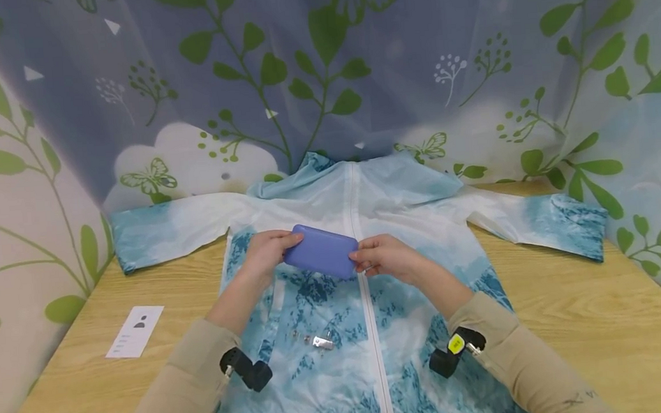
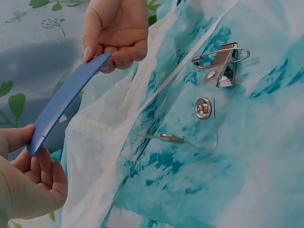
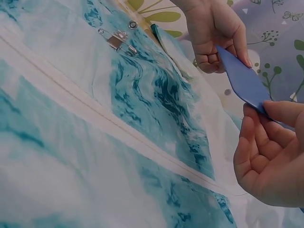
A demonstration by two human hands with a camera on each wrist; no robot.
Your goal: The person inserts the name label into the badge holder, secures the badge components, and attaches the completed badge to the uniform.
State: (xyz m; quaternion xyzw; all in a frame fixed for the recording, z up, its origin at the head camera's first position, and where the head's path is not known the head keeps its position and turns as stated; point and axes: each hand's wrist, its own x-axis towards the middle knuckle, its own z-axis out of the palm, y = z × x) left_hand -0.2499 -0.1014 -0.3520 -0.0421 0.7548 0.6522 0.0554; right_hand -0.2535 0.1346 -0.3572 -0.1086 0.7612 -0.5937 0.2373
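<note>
Currently holding a flat blue case clear above the jacket, just left of the zip, pinching one end with the left hand, the other with the right hand. Probably at a positioning step, next calling for an even two-handed grip. Towards the tabletop's front edge, on the jacket, see a metal clip; near the left edge, note a printed card

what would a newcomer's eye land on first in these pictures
Probably the blue rectangular case, held in the person's left grip and right grip above the white and teal zip jacket. That jacket, spread across the brown wooden table, comes next, then the shiny metal clip on its front.
</note>
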